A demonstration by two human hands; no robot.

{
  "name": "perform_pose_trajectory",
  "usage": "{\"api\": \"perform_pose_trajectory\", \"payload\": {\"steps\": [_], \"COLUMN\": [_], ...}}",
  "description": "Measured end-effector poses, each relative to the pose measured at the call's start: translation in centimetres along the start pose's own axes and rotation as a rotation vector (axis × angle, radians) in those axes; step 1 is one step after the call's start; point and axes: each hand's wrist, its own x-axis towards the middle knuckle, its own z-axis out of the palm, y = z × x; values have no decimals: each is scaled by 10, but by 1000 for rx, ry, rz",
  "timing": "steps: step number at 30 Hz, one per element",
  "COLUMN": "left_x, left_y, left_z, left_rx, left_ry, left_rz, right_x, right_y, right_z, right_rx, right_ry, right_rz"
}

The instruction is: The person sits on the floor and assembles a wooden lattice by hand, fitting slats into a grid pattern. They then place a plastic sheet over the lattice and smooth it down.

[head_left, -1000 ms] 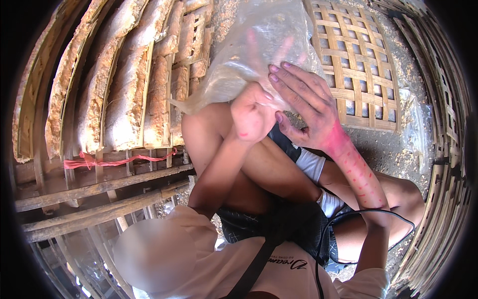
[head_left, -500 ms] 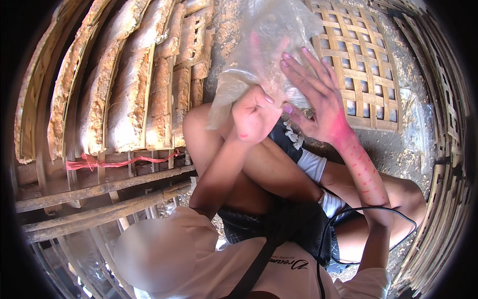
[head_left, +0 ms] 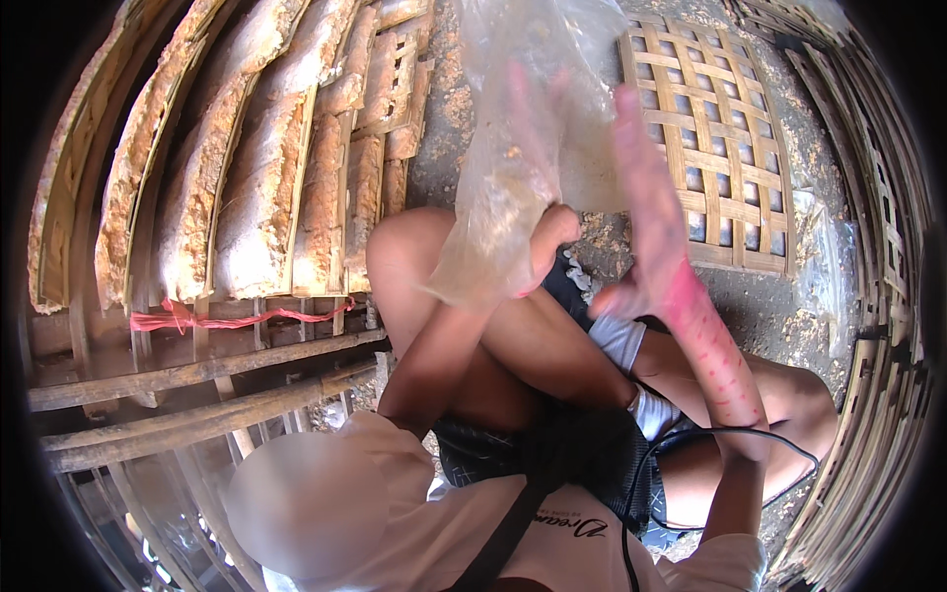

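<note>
My left hand (head_left: 554, 237) is closed on a clear, wrinkled plastic bag (head_left: 498, 222), and part of the hand lies behind the film. The bag spreads away from me, and a loose flap hangs over my left wrist. Long pink shapes show through it; whether they are fingers or stains I cannot make out. My right hand (head_left: 651, 207) is raised to the right of the bag, apart from it, empty. Its fingers are stretched out together and blurred, the thumb pointing left. Pink stains and spots cover its wrist and forearm.
Bamboo racks (head_left: 252, 187) with crusted pale slabs stand at left, a pink plastic tie (head_left: 178, 317) below them. A woven bamboo lattice tray (head_left: 705, 148) lies at far right beside crumpled clear plastic (head_left: 827, 266). Stacked slats line the right edge. A black cable (head_left: 730, 430) crosses my lap.
My right hand has come away from the bag and turned edge-on. My left hand has moved slightly nearer and right, and the bag's flap has dropped over its wrist.
</note>
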Motion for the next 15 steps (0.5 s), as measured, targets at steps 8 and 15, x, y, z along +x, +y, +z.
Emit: {"api": "perform_pose_trajectory", "payload": {"steps": [8,15], "left_x": [-5,-3], "left_y": [-15,-14], "left_z": [-14,-9], "left_rx": [-265,-190], "left_ry": [512,211], "left_rz": [240,234], "right_x": [-26,-19], "right_y": [28,-6], "right_z": [20,17], "right_rx": [-170,19], "right_ry": [-388,47], "right_rz": [339,7]}}
